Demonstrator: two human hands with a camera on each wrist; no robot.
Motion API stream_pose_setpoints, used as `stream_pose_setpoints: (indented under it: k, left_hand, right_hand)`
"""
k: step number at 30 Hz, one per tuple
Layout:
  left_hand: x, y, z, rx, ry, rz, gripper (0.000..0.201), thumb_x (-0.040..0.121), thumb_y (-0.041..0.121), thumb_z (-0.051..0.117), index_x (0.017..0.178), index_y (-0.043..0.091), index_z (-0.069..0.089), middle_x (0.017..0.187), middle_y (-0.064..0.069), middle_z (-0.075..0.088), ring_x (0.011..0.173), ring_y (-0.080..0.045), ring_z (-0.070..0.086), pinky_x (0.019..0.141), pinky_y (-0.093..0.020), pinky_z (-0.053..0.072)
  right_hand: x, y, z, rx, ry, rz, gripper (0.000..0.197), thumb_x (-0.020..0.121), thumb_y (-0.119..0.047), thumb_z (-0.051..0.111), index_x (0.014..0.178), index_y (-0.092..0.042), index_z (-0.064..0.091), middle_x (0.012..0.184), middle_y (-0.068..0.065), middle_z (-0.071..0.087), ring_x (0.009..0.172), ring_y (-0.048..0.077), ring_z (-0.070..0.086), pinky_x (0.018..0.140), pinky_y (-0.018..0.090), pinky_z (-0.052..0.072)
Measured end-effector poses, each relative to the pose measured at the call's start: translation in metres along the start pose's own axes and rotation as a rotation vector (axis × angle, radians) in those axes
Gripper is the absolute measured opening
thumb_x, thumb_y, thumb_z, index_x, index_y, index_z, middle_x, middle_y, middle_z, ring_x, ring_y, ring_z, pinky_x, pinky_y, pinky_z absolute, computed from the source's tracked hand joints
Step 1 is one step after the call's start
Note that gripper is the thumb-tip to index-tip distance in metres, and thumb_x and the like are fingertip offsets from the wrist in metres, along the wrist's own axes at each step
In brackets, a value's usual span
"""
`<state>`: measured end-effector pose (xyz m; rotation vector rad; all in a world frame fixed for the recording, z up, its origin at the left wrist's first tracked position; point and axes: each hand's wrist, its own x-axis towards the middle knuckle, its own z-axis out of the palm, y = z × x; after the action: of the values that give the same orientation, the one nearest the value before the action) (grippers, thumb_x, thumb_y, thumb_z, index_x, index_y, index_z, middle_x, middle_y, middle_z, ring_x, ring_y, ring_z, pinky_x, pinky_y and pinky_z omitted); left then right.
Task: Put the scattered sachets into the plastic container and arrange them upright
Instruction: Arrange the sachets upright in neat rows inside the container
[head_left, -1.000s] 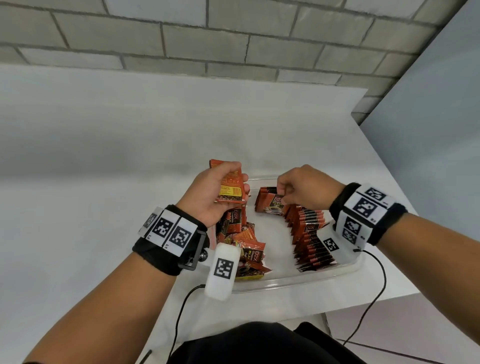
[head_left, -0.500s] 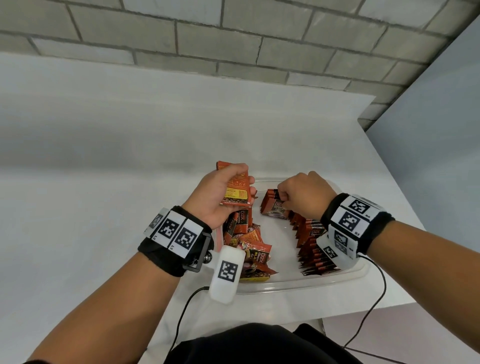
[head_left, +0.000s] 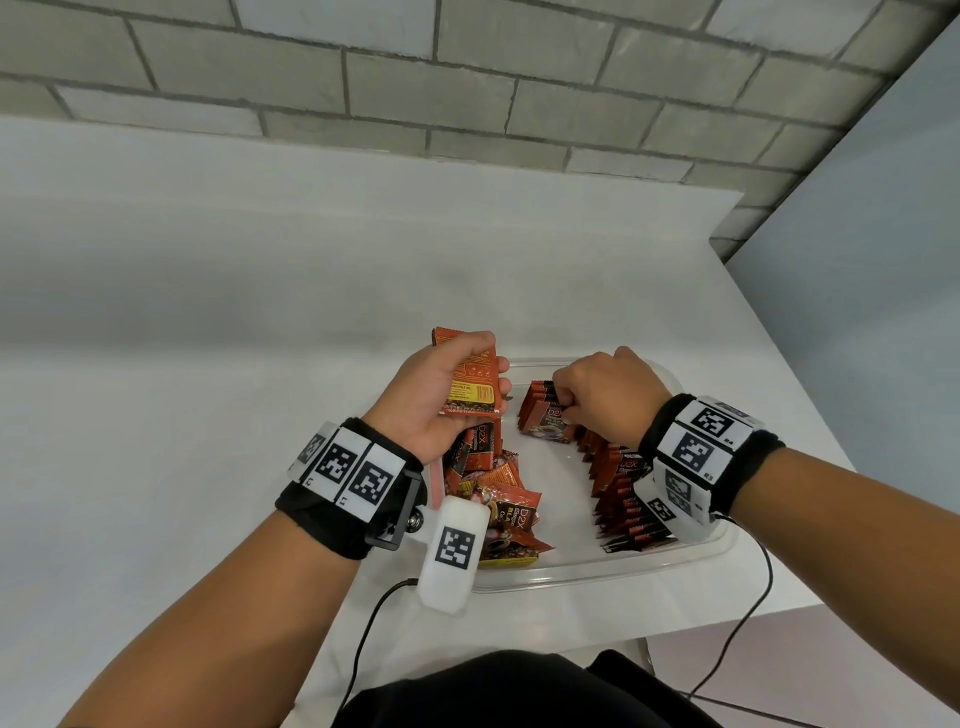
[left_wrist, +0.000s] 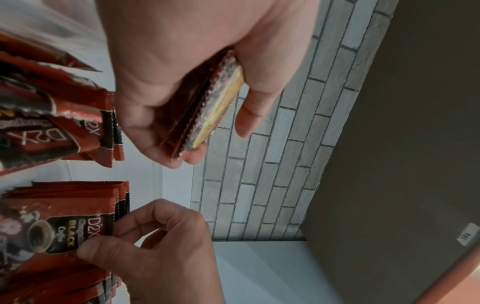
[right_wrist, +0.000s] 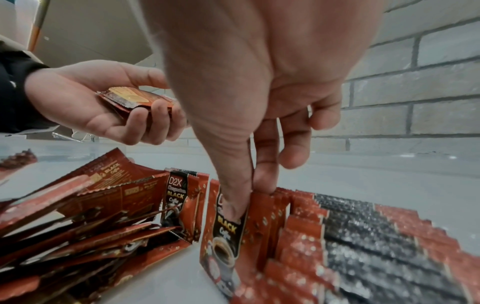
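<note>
A clear plastic container (head_left: 545, 582) sits at the table's near right corner. Along its right side stands an upright row of red sachets (head_left: 618, 493). My right hand (head_left: 597, 400) is at the far end of that row, thumb and forefinger pinching the top of the end sachet (right_wrist: 223, 242), which stands upright. Above the container's left side, my left hand (head_left: 441, 395) grips a small stack of sachets (head_left: 470, 384). Under it, a loose pile of sachets (head_left: 498, 499) lies flat and crossed in the container.
The white table (head_left: 208, 364) runs far to the left and back to a grey brick wall (head_left: 467, 78). Its edge lies just right of and in front of the container. Cables (head_left: 763, 587) hang from both wrist cameras.
Both hands keep their holds and stay nearly in place. Only the head view has shifted slightly.
</note>
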<state>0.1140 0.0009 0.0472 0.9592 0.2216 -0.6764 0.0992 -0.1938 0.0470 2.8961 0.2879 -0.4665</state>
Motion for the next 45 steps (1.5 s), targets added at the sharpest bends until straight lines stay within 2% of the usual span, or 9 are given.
stream_pose_setpoints:
  k: [8, 16, 21, 25, 30, 34, 38, 41, 45]
  left_hand:
    - [0.001, -0.003, -0.004, -0.011, -0.040, -0.021, 0.021, 0.093, 0.012, 0.051, 0.114, 0.009, 0.056, 0.087, -0.014, 0.067, 0.071, -0.026, 0.065, 0.070, -0.040, 0.055]
    - [-0.004, -0.006, 0.006, 0.145, -0.197, 0.025, 0.040, 0.075, 0.012, 0.067, 0.115, 0.009, 0.063, 0.102, -0.016, 0.069, 0.087, -0.026, 0.069, 0.075, -0.040, 0.057]
    - [-0.005, -0.008, 0.009, 0.189, -0.238, 0.050, 0.048, 0.071, 0.010, 0.069, 0.118, 0.008, 0.060, 0.098, -0.015, 0.069, 0.082, -0.026, 0.070, 0.065, -0.038, 0.058]
    - [-0.006, -0.010, 0.013, 0.194, -0.289, 0.030, 0.035, 0.077, 0.027, 0.065, 0.109, 0.011, 0.066, 0.093, -0.012, 0.069, 0.081, -0.024, 0.068, 0.065, -0.037, 0.058]
    - [-0.006, -0.008, 0.019, 0.037, -0.189, -0.011, 0.047, 0.073, 0.043, 0.062, 0.107, 0.010, 0.058, 0.080, -0.010, 0.065, 0.068, -0.021, 0.064, 0.067, -0.039, 0.058]
    - [-0.007, -0.007, 0.020, -0.004, -0.186, 0.059, 0.033, 0.085, 0.007, 0.059, 0.118, 0.008, 0.059, 0.110, -0.017, 0.069, 0.090, -0.027, 0.069, 0.074, -0.038, 0.058]
    - [-0.004, -0.010, 0.020, 0.013, -0.173, 0.120, 0.039, 0.086, -0.012, 0.052, 0.119, 0.008, 0.060, 0.116, -0.020, 0.066, 0.095, -0.028, 0.068, 0.074, -0.034, 0.059]
    - [-0.002, -0.013, 0.023, 0.035, -0.153, 0.141, 0.043, 0.084, -0.017, 0.052, 0.118, 0.008, 0.060, 0.114, -0.020, 0.065, 0.099, -0.031, 0.066, 0.076, -0.037, 0.058]
    - [-0.001, -0.014, 0.025, 0.055, -0.161, 0.137, 0.040, 0.083, -0.015, 0.054, 0.113, 0.010, 0.062, 0.110, -0.018, 0.067, 0.098, -0.032, 0.066, 0.078, -0.042, 0.056]
  right_hand:
    - [-0.009, 0.008, -0.010, 0.104, 0.110, 0.044, 0.030, 0.089, -0.035, 0.062, 0.113, -0.018, 0.057, 0.104, 0.001, 0.055, 0.093, 0.020, 0.054, 0.078, 0.030, 0.032]
    - [-0.036, -0.008, -0.038, 0.859, 0.237, 0.065, 0.025, 0.094, -0.032, 0.055, 0.118, -0.025, 0.060, 0.102, -0.007, 0.061, 0.083, 0.010, 0.058, 0.067, 0.013, 0.043]
    - [-0.045, -0.010, -0.043, 1.079, 0.186, 0.033, 0.030, 0.090, -0.031, 0.061, 0.119, -0.026, 0.059, 0.103, -0.001, 0.065, 0.089, 0.018, 0.063, 0.084, 0.031, 0.051]
    - [-0.047, -0.008, -0.045, 1.094, 0.222, 0.002, 0.023, 0.080, -0.019, 0.073, 0.099, -0.026, 0.062, 0.087, 0.003, 0.066, 0.083, 0.025, 0.063, 0.079, 0.038, 0.053]
    - [-0.053, -0.001, -0.045, 1.010, 0.565, -0.030, 0.018, 0.078, -0.012, 0.076, 0.077, -0.020, 0.060, 0.078, -0.013, 0.056, 0.070, 0.004, 0.052, 0.064, 0.012, 0.039]
    - [-0.060, -0.006, -0.035, 0.897, 0.345, -0.123, 0.023, 0.070, -0.015, 0.082, 0.086, -0.026, 0.069, 0.092, -0.007, 0.052, 0.087, 0.007, 0.051, 0.077, 0.016, 0.040]
    - [-0.062, -0.002, -0.035, 1.047, 0.266, 0.024, 0.034, 0.069, -0.027, 0.082, 0.100, -0.033, 0.067, 0.109, -0.009, 0.059, 0.095, 0.010, 0.059, 0.084, 0.026, 0.050]
    - [-0.057, -0.001, -0.035, 1.270, 0.184, 0.194, 0.037, 0.074, -0.026, 0.078, 0.105, -0.021, 0.057, 0.097, 0.000, 0.070, 0.080, 0.021, 0.068, 0.070, 0.033, 0.056]
    - [-0.055, -0.001, -0.034, 1.303, 0.136, 0.139, 0.027, 0.078, -0.005, 0.074, 0.098, -0.017, 0.060, 0.074, 0.006, 0.071, 0.066, 0.022, 0.063, 0.069, 0.036, 0.053]
